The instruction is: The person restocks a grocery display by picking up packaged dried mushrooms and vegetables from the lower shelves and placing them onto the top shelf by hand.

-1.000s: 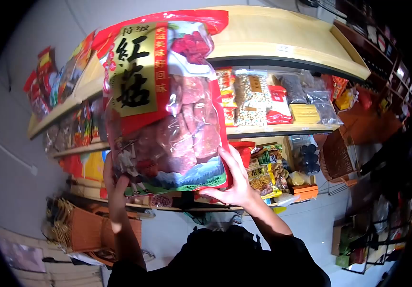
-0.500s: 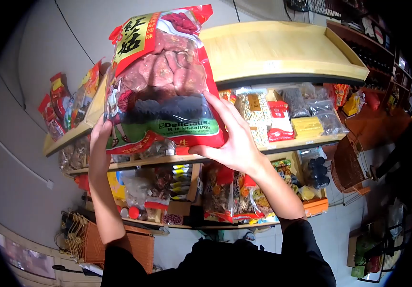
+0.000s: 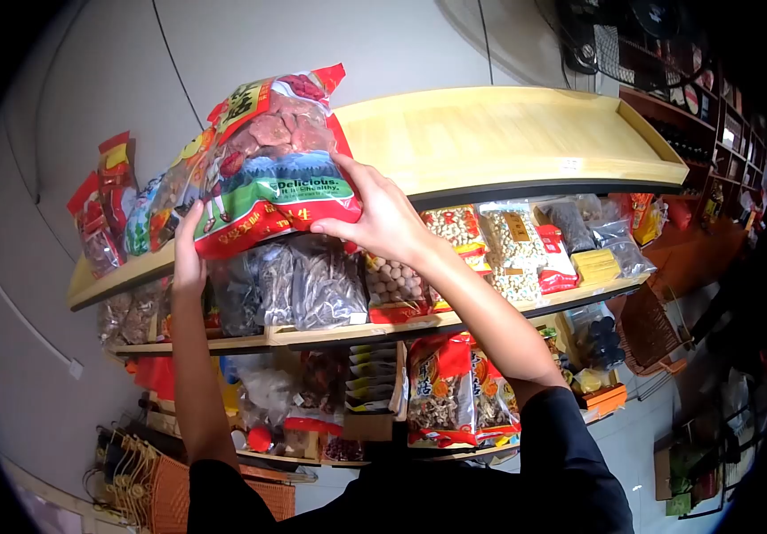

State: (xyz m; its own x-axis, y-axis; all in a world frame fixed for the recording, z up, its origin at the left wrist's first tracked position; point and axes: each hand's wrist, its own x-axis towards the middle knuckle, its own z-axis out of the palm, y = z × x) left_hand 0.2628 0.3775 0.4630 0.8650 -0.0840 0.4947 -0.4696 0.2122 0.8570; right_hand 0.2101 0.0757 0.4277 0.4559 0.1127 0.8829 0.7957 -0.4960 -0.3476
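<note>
A large red and clear plastic bag (image 3: 281, 138) of reddish dried pieces is held between my two hands, over the left part of the top wooden shelf (image 3: 499, 133). My left hand (image 3: 189, 245) presses its lower left edge. My right hand (image 3: 375, 209) grips its lower right corner, thumb at the bottom and fingers along the side. The bag leans back, its printed front facing me. Just left of it, other colourful bags (image 3: 174, 191) stand on the same shelf, partly hidden behind it.
The middle shelf (image 3: 330, 334) holds several bags of dried goods. Lower down are more packets (image 3: 441, 392) and a box of yellow and black packs (image 3: 372, 378). Woven baskets (image 3: 165, 489) stand at the lower left, another basket (image 3: 650, 329) at the right.
The red bag has moved away from me and down onto the top shelf area, with both hands still on it. More of the middle and lower shelves shows below it.
</note>
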